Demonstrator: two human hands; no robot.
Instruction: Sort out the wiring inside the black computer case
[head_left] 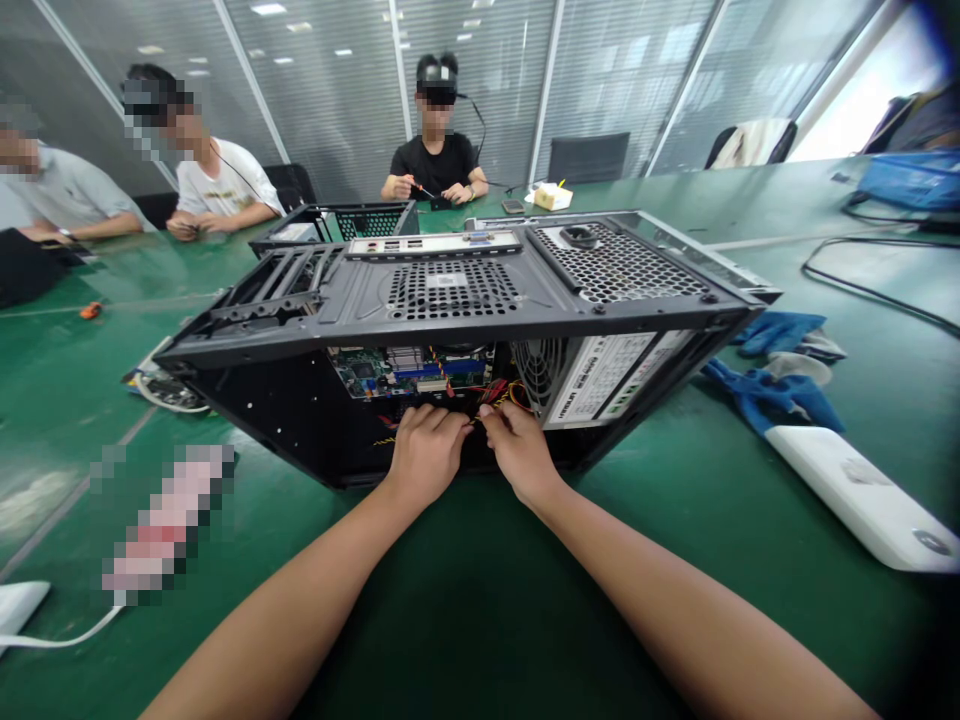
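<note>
A black computer case (pixel 337 330) lies on the table with its open side facing me. Inside are a green motherboard (pixel 360 372) and a power supply (pixel 615 375) with a white label and a round fan grille. My left hand (pixel 427 450) is closed, its thumb and fingers pinching a thin yellow-and-black cable at the lower opening. Close beside it, my right hand (pixel 521 450) also pinches the cable between thumb and forefinger. The fingertips nearly meet. A bundle of red, yellow and black wires (pixel 496 390) runs behind the right fingers; the cable's ends are hidden.
On the right lie blue gloves (pixel 780 390) and a white rounded device (pixel 855 490). A blurred phone-like object (pixel 169 520) with a white cord lies left. Several people sit across the green table (pixel 675 600); one person (pixel 435 150) holds a screwdriver. Another case frame (pixel 367 218) stands behind.
</note>
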